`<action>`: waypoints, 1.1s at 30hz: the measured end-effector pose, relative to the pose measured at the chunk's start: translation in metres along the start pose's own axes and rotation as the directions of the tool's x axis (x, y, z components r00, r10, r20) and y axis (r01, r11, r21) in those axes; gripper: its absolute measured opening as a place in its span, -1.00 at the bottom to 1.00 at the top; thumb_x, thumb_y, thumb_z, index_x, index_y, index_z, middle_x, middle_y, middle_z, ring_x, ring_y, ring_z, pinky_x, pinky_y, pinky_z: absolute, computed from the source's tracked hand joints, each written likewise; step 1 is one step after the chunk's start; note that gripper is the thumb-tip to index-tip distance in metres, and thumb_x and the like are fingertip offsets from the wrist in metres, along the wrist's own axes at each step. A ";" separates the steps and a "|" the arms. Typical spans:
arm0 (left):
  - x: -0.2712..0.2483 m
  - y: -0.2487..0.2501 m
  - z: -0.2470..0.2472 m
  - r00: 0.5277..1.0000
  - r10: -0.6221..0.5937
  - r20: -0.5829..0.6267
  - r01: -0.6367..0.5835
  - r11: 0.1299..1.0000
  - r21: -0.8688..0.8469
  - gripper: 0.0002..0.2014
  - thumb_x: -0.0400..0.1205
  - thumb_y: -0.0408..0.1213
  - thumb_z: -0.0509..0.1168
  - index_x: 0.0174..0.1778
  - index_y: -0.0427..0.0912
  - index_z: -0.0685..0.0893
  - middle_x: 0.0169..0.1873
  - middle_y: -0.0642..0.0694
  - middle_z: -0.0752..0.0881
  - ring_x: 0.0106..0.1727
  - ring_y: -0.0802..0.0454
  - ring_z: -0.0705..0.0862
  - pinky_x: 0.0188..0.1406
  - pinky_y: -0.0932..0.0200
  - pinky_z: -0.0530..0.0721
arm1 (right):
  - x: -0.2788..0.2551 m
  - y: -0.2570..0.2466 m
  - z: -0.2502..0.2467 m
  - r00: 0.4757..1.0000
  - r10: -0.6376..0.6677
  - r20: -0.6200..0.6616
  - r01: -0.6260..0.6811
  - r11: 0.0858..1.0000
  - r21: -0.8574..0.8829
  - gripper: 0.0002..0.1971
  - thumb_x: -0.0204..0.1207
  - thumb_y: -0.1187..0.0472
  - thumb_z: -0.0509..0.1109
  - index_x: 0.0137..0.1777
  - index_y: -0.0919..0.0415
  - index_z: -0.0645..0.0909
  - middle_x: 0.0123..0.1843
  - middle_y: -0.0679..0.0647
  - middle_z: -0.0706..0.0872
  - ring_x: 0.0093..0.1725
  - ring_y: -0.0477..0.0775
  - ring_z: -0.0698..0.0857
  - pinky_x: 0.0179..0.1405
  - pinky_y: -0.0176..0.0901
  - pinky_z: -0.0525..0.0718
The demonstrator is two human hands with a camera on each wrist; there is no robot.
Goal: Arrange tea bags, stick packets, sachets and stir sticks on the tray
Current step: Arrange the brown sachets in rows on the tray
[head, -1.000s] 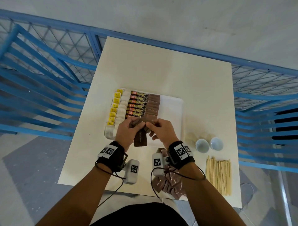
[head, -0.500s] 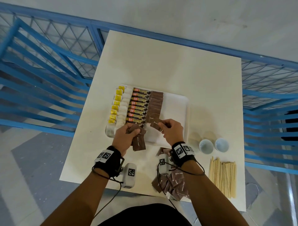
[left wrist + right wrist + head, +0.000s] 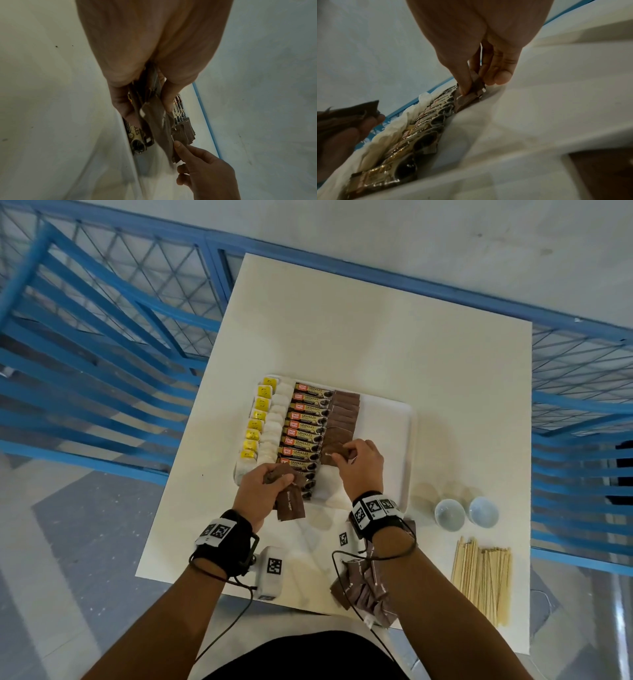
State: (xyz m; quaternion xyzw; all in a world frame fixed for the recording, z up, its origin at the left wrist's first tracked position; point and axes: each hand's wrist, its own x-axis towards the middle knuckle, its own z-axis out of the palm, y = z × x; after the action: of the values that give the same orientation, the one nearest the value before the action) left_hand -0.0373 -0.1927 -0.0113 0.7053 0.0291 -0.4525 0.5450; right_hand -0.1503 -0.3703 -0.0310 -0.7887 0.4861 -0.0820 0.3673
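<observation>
Right strip of the tray (image 3: 387,419) is sitting bare, so there's room to come in from the right of the frame. Left side is getting crowded by tea bags (image 3: 260,419), stick packets (image 3: 306,426) and brown sachets (image 3: 342,416). Both hands are blocking the tray's near edge. Lower right, two cups (image 3: 466,513) and stir sticks (image 3: 481,580) are taking up table (image 3: 359,330).

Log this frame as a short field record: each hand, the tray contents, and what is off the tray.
left hand: grips a bunch of brown sachets over the tray's near edge
right hand: pinches one brown sachet, setting it at the near end of the sachet row
tray: tea bags, stick packets, sachet row
off tray: stir sticks, two small cups, loose sachet pile
</observation>
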 end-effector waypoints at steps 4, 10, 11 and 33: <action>0.001 0.002 0.000 1.000 0.004 -0.001 -0.004 1.000 0.006 -0.76 0.66 -0.45 0.44 0.25 -0.33 0.70 -0.07 -0.17 0.81 -0.18 0.01 0.81 -0.27 0.08 0.80 | -0.004 0.001 0.003 0.999 0.032 -0.038 -0.032 0.999 0.000 -0.76 0.46 0.12 0.61 0.04 0.17 0.69 0.00 0.02 0.66 -0.09 -0.01 0.62 0.00 -0.16 0.64; 0.002 0.004 0.000 1.000 0.000 0.008 0.000 1.000 0.010 -0.74 0.66 -0.44 0.45 0.26 -0.35 0.70 -0.01 -0.23 0.81 -0.13 -0.05 0.80 -0.22 0.05 0.78 | -0.013 0.003 0.004 0.989 0.125 -0.085 -0.122 0.992 0.035 -0.62 0.45 -0.03 0.61 0.11 0.14 0.58 -0.03 0.01 0.68 -0.16 -0.10 0.57 -0.16 -0.29 0.52; 0.002 0.004 0.000 1.000 0.000 0.013 0.000 1.000 0.010 -0.74 0.66 -0.44 0.45 0.26 -0.35 0.70 -0.02 -0.22 0.81 -0.13 -0.04 0.80 -0.22 0.05 0.78 | -0.013 0.004 0.004 0.985 0.151 -0.088 -0.147 0.988 0.053 -0.57 0.43 -0.06 0.62 0.13 0.14 0.56 -0.05 0.02 0.69 -0.14 -0.08 0.60 -0.14 -0.26 0.56; 0.002 0.004 -0.005 1.000 -0.018 0.018 0.018 1.000 0.008 -0.74 0.66 -0.43 0.44 0.28 -0.32 0.70 0.01 -0.22 0.82 -0.17 0.02 0.82 -0.25 0.09 0.79 | -0.008 0.006 0.012 0.984 0.163 -0.070 -0.156 0.982 0.105 -0.52 0.39 0.06 0.68 0.17 0.15 0.52 -0.22 -0.02 0.71 -0.17 0.01 0.67 -0.11 -0.18 0.59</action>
State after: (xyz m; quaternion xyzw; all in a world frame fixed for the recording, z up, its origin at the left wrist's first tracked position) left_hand -0.0314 -0.1909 -0.0099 0.7028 0.0286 -0.4638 0.5386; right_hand -0.1529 -0.3590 -0.0414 -0.7243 0.5571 -0.1070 0.3919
